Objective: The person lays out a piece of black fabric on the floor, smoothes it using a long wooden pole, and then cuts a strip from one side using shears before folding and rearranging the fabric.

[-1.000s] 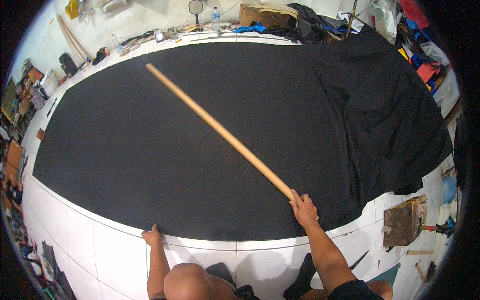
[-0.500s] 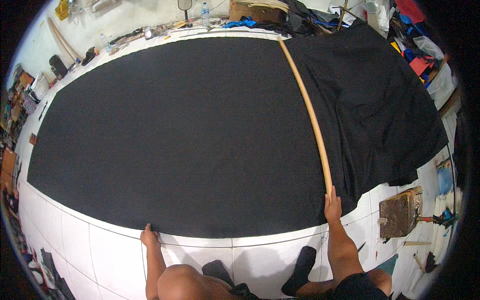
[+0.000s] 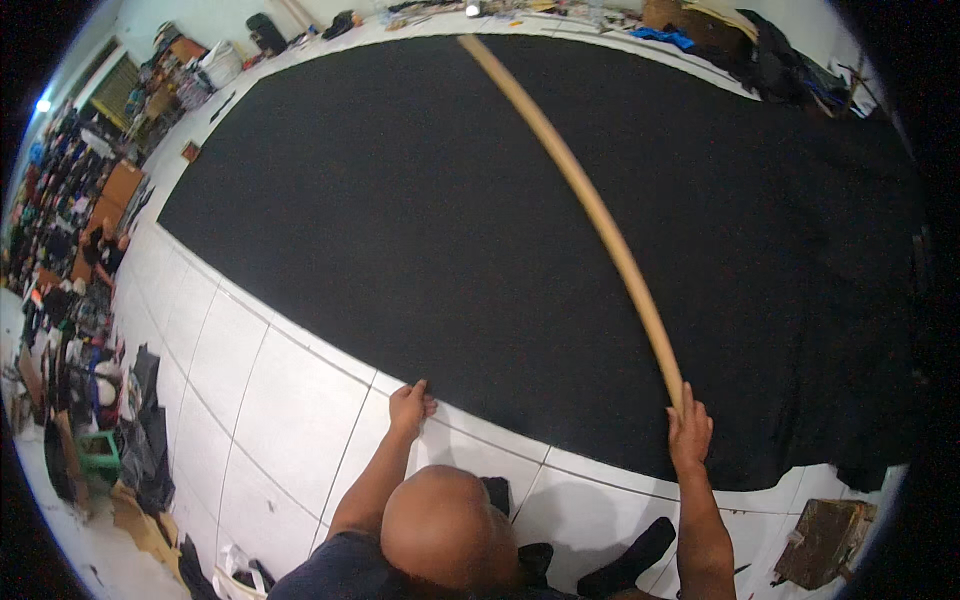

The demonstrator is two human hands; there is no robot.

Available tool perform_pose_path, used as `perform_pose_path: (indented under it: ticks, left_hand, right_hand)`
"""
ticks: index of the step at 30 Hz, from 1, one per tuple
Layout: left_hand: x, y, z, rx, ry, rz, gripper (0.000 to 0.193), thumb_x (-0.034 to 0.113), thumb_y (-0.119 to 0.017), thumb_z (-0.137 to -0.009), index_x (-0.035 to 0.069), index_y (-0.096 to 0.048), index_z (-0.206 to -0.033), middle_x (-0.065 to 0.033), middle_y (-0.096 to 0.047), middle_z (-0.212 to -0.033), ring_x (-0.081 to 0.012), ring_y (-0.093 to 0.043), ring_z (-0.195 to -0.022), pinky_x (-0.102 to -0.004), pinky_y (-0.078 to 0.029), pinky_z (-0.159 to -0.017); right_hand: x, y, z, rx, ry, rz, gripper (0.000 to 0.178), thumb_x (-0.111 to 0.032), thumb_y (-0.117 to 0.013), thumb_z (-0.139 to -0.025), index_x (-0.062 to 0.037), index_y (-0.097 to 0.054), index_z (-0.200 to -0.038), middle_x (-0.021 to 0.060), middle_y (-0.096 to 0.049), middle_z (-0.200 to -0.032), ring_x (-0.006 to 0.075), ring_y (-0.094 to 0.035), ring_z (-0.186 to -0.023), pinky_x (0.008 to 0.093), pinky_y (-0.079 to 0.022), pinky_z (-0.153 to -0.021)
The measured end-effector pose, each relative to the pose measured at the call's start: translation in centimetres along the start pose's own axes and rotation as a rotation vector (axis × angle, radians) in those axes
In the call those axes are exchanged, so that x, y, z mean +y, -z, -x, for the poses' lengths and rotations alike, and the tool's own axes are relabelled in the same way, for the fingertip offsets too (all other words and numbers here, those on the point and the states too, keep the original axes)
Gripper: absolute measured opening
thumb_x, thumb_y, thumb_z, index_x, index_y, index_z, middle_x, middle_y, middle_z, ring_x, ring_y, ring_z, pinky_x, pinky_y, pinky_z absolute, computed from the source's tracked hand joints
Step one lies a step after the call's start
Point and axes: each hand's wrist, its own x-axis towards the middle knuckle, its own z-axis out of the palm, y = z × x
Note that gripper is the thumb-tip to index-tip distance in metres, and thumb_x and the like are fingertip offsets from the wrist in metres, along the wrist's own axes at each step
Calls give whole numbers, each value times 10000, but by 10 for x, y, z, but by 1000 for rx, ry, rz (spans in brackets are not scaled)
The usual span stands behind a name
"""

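Observation:
A large black cloth (image 3: 420, 220) lies spread over the white tiled floor, smooth across most of its width. A long, pale wooden stick (image 3: 600, 215) lies across it, reaching from near my right hand to the far edge; it looks bent in this wide view. My right hand (image 3: 690, 432) is closed on the stick's near end, over the cloth's near part. At the near edge of the cloth, my left hand (image 3: 410, 408) has its fingers curled in, apparently pinching the cloth's rim. Its fingertips are partly hidden.
My bent knee (image 3: 440, 525) and dark-covered foot (image 3: 630, 560) are at the near edge. A worn brown block (image 3: 825, 543) stands at the lower right. Piled goods (image 3: 80, 200) and a green stool (image 3: 98, 452) are at left. Blue cloth (image 3: 662, 38) lies by the far wall.
The view has swung left. The stick's far end has shifted left over the cloth, with my right hand still at its near end. The cloth's right part looks flatter and less folded.

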Motion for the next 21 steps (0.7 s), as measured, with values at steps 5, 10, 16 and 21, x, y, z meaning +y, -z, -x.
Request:
perform_pose_path:
  ticks: [5,10,16,21]
  left_hand:
    - [-13,-1,4,-24,-12,9,307,226,-618,-952,-10,-563,-764,-111,-584,-660,-172,-576,-542,-296,-453,-461]
    - [-29,25,25,-26,-25,-182,348,321,-604,-958,-13,-602,-858,-78,-597,-684,-150,-570,-539,-272,-465,-483]
    - [-56,-5,85,-30,85,-207,621,459,-686,-875,-12,-432,-1190,-160,-610,-867,-200,-641,-653,-338,-520,-511]
    - [-97,57,3,252,-48,-381,664,388,-731,-860,-77,-395,-1194,-164,-633,-836,-219,-651,-787,-358,-528,-595]
  right_hand:
    - [-52,-26,-15,-148,490,24,500,-300,-655,-919,-129,-520,-1369,156,-611,-964,339,-594,-880,482,-464,-766]
    - [-109,-29,28,-427,726,-93,496,-303,-692,-857,-165,-564,-1316,89,-583,-942,271,-561,-862,423,-428,-736]
    - [-149,-35,77,-697,784,-193,506,-286,-641,-902,-164,-529,-1380,92,-588,-1018,268,-564,-951,397,-417,-799]
    - [-160,10,15,-1254,749,-176,565,-325,-633,-926,-178,-450,-1439,118,-599,-1163,264,-584,-1066,445,-431,-918]
